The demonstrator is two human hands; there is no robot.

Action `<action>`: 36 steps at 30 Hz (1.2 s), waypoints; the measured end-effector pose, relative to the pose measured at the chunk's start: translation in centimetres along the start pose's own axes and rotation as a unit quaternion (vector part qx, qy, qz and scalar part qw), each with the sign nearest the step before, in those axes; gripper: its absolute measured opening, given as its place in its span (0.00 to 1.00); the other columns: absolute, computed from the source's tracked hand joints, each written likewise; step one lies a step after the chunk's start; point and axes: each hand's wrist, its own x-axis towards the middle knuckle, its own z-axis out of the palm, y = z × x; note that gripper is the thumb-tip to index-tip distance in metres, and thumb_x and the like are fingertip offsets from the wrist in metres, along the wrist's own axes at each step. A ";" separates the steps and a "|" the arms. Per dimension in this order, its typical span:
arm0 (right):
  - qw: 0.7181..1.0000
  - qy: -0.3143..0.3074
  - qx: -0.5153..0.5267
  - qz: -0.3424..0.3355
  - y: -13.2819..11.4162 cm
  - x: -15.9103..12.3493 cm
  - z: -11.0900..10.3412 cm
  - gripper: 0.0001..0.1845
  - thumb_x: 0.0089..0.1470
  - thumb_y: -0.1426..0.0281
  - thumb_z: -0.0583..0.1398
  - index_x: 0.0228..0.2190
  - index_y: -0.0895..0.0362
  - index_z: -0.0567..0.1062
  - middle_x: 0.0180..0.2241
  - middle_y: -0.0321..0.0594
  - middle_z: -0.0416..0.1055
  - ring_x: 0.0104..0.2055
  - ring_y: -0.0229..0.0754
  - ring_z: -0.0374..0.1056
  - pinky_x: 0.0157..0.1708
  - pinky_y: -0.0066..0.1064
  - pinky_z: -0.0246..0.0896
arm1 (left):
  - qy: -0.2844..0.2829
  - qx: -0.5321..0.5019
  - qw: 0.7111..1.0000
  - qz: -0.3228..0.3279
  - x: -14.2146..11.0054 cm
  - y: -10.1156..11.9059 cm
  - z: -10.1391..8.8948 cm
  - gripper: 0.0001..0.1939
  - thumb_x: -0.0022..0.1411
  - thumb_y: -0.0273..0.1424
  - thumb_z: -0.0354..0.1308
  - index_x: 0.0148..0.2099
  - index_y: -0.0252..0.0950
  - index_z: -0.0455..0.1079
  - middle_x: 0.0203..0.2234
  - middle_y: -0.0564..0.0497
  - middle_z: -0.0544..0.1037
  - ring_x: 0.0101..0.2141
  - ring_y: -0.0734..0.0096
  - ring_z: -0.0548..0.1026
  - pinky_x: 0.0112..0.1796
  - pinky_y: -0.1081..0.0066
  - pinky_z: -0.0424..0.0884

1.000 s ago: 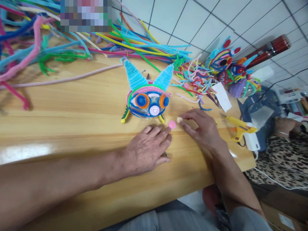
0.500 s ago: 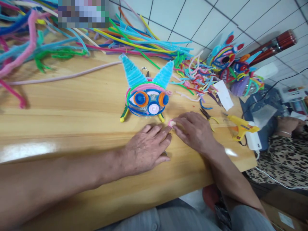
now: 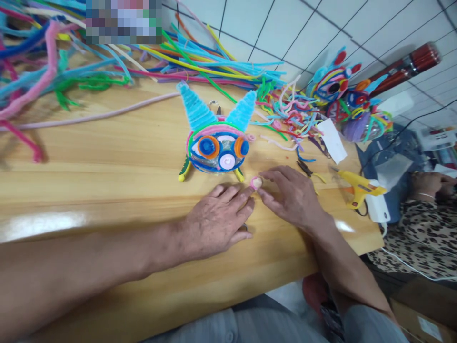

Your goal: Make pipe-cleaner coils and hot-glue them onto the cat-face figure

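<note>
A small round coil (image 3: 256,183), cream in the middle with a pink rim, lies on the table between my hands. My left hand (image 3: 221,219) rests palm down with its fingers stretched out, a fingertip touching the coil's left edge. On the coil's other side, my right hand (image 3: 291,195) has thumb and forefinger apart, close around it. Just beyond my hands stands an animal head made of pipe cleaners (image 3: 219,145), with tall light-blue ears, blue-and-orange eyes and a pale spiral nose. Under it, a pair of yellow-and-green handles (image 3: 183,170) sticks out.
Long pipe cleaners (image 3: 214,62) pile up along the tiled wall, with short offcuts (image 3: 294,112) to their right. Pliers (image 3: 305,167) and a yellow glue gun (image 3: 359,188) lie at right. More finished heads (image 3: 332,88) stand behind. Another person's arm (image 3: 426,186) shows at far right.
My right thumb and forefinger have spread apart and let go of the coil, which now shows more of its cream face. My left hand has stayed in place.
</note>
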 end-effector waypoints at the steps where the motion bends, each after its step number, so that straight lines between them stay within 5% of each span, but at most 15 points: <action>1: 1.000 0.003 -0.003 0.010 -0.1 0.0 0.1 0.11 0.67 0.63 0.61 0.47 0.54 0.75 0.41 0.47 0.80 0.42 0.51 0.76 0.40 0.40 0.70 | -0.001 -0.001 1.000 -0.001 0.0 0.0 0.0 0.32 0.71 0.51 0.60 0.63 0.29 0.71 0.66 0.38 0.72 0.61 0.48 0.68 0.56 0.55 0.62; 13: 1.000 0.000 -0.016 0.021 -0.4 -0.1 0.9 0.06 0.66 0.68 0.61 0.43 0.53 0.78 0.38 0.42 0.81 0.38 0.46 0.77 0.36 0.36 0.68 | -0.013 -0.004 1.000 -0.006 0.0 0.0 0.0 0.30 0.73 0.50 0.57 0.63 0.30 0.71 0.67 0.37 0.71 0.62 0.48 0.68 0.57 0.54 0.63; 23: 0.998 0.018 -0.017 0.057 -0.6 -0.5 1.1 0.09 0.66 0.62 0.63 0.44 0.53 0.76 0.39 0.45 0.81 0.40 0.48 0.77 0.36 0.37 0.69 | -0.012 -0.011 1.000 -0.009 0.1 0.0 -0.3 0.30 0.73 0.48 0.59 0.63 0.29 0.71 0.62 0.36 0.75 0.60 0.46 0.70 0.56 0.53 0.65; 36: 0.999 0.035 -0.033 -0.001 -0.4 -0.8 1.9 0.05 0.66 0.70 0.62 0.43 0.53 0.77 0.38 0.42 0.81 0.39 0.46 0.76 0.36 0.36 0.67 | -0.025 -0.011 1.000 -0.008 0.0 0.0 -0.5 0.29 0.72 0.49 0.60 0.62 0.29 0.72 0.64 0.36 0.74 0.61 0.47 0.70 0.58 0.53 0.66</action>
